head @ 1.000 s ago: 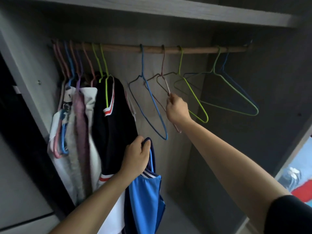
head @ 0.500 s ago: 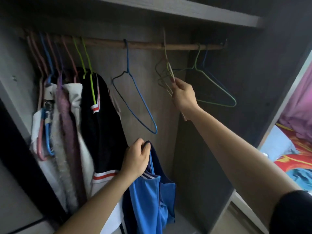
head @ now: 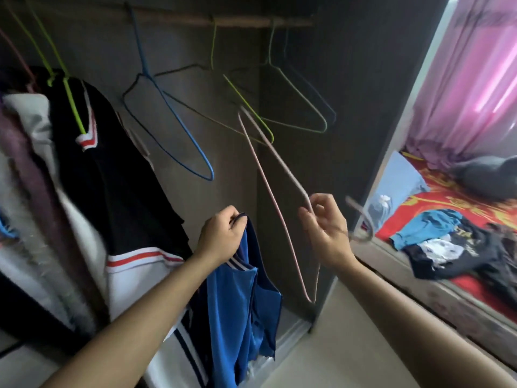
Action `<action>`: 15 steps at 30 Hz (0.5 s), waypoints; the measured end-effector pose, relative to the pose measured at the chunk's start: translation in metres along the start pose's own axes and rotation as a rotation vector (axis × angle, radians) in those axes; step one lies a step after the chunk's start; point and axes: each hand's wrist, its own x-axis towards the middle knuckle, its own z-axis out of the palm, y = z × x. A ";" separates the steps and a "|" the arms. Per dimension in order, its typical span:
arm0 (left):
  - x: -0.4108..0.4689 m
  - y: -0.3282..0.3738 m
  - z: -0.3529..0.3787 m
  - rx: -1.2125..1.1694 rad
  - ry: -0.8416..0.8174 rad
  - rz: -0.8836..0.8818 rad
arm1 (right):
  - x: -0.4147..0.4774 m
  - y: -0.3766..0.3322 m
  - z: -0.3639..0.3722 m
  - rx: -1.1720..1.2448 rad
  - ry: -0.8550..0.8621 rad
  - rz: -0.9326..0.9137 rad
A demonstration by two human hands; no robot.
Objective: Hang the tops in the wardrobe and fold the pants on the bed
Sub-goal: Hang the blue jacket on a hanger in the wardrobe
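1. Grip check first: right hand (head: pixel 326 229) pinching a pink wire hanger (head: pixel 275 189) near its neck with thumb and fingertips, hook end sticking out blurry toward the bed side. Left hand (head: pixel 221 239) clenched around the collar edge of a blue top (head: pixel 237 301), rest of it dangling straight down.
2. Makes sense holding it by the neckline: opening sits up top and bunched, ready for a hanger shoulder to slide in.
3. Hanger off the rod (head: pixel 223 21) and tilted, long bottom corner pointing at the floor, far corner angled up toward the wardrobe. Probably being turned so one end can go into the neck hole.
4. Blue top hanging in front of the open wardrobe, just beside the black jersey (head: pixel 112 169) already on a green hanger. Not hung yet.
5. Spare hangers on the rod: blue hanger (head: pixel 179 130), plus a couple of green ones further right. Plenty of free rail between them for this one.
6. Bed (head: pixel 436 203) off to the right with a pile of clothes (head: pixel 453 245) waiting, nothing visibly folded. Can't tell tops from pants in that heap.
7. Guessing early-to-middle of the job overall.
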 end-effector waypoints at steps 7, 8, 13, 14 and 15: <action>-0.003 0.001 0.043 0.079 -0.080 0.063 | -0.082 0.040 -0.065 -0.159 -0.012 0.113; -0.004 0.004 0.047 0.099 -0.073 0.056 | -0.090 0.043 -0.077 -0.167 -0.013 0.110; -0.002 0.024 0.070 0.239 -0.092 0.026 | -0.123 0.048 -0.136 -0.195 -0.088 0.087; 0.000 0.029 0.074 0.267 -0.106 0.025 | -0.130 0.049 -0.146 -0.198 -0.114 0.096; 0.001 0.033 0.078 0.290 -0.128 0.030 | -0.136 0.049 -0.155 -0.204 -0.149 0.116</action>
